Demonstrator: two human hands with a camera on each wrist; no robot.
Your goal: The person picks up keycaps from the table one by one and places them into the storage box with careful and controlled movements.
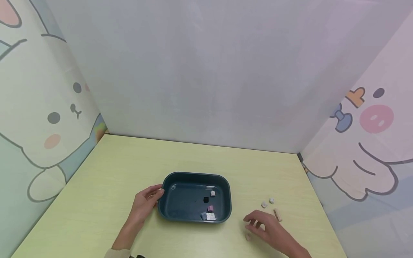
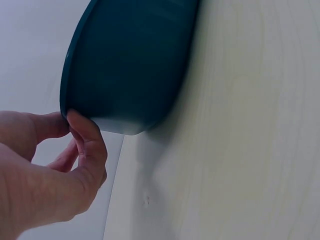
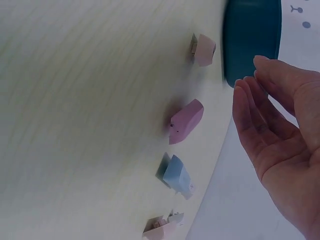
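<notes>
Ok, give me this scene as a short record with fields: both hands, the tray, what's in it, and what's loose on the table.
left hand: holds the tray's left rim
right hand: open, over the table right of the tray, holding nothing
tray: dark teal, on the yellow table
in tray: several small pieces, black, pink, white, blue-grey
loose pieces: a few, beside the right hand

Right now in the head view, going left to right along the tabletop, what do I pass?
Left hand touching the rim → dark teal plastic tray holding small blocks → right hand, open above the table → elongated pale pink block.
</notes>
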